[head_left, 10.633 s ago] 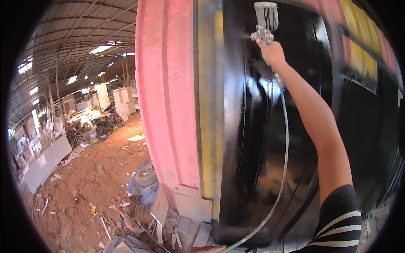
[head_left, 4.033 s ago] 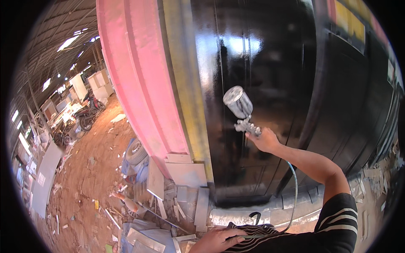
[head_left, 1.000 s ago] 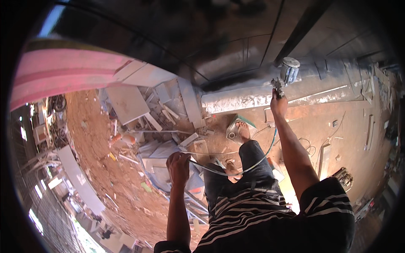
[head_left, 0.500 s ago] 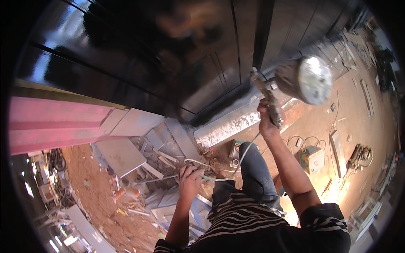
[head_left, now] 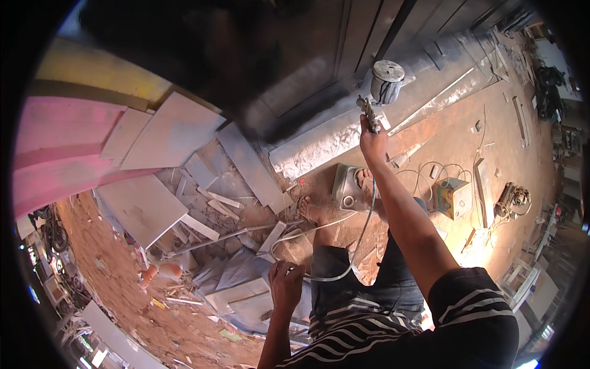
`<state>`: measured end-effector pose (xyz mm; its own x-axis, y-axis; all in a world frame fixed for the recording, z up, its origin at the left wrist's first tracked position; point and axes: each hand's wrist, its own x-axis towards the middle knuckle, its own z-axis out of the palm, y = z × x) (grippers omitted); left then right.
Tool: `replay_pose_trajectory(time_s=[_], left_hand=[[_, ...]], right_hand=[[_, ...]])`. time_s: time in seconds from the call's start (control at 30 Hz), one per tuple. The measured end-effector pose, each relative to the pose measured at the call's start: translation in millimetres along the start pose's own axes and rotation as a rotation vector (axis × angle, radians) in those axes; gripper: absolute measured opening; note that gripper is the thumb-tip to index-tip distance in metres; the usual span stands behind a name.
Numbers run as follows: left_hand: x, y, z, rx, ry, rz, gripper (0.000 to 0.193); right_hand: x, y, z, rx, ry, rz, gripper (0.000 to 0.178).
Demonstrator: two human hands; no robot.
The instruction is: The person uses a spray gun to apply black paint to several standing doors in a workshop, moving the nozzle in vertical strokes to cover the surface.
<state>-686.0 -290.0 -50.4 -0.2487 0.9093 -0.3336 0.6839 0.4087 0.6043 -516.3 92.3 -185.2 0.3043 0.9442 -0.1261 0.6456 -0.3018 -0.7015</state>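
My right hand (head_left: 373,142) is closed around a paint spray gun (head_left: 369,114), held out at arm's length near the lower part of a dark, glossy panelled surface (head_left: 301,92). A paint-streaked metal cup (head_left: 387,82) sits on the gun. From the gun a pale air hose (head_left: 354,261) hangs down in a loop and runs to my left hand (head_left: 286,284). My left fingers are curled around the hose, low in front of my body.
A metal can (head_left: 348,189) stands under one of my feet. Another can (head_left: 453,198) is to the right, near coiled hose and a small machine (head_left: 514,200). Grey boards (head_left: 144,206) and scraps lie at left beside a pink panel (head_left: 67,147). A pale strip (head_left: 319,147) runs below the dark surface.
My right hand and the spray gun have moved away from me and slightly left. My left hand sits a little lower and further right, still on the hose. The whole view has shifted.
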Motion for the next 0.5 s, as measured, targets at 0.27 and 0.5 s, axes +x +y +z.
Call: replay_pose_trajectory(time_s=[0.27, 0.5], left_hand=[[-35.6, -37.8, 15.7, -0.044, 0.037, -0.047, 0.011], [-24.0, -49.4, -0.9, -0.091, 0.058, -0.068, 0.019]], right_hand=[[-19.2, 60.1, 51.4, -0.208, -0.022, 0.133, 0.052], [-19.2, -33.3, -4.8, -0.030, 0.059, -0.011, 0.046]])
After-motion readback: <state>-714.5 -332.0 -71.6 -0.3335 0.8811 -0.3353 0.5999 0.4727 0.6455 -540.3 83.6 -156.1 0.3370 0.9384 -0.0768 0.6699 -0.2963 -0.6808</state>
